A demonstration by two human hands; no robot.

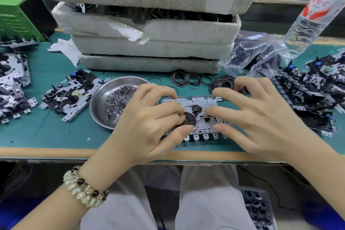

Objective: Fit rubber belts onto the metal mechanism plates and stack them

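Observation:
A perforated metal mechanism plate (203,101) lies on the green mat near the table's front edge, with a round flywheel (189,120) and a small pulley (196,107) on it. My left hand (149,123) grips the plate's left end, its thumb and fingers curled round the flywheel. My right hand (261,117) holds the plate's right end, index finger reaching to the parts near the middle. Loose black rubber belts (194,79) lie just behind the plate. I cannot make out a belt on the plate.
A steel dish of small washers (104,99) sits left of the plate. Mechanism plates lie at left (71,95) and are piled at right (308,91). Stacked foam trays (149,43) fill the back; a clear bag (255,52) and water bottle (313,15) stand back right.

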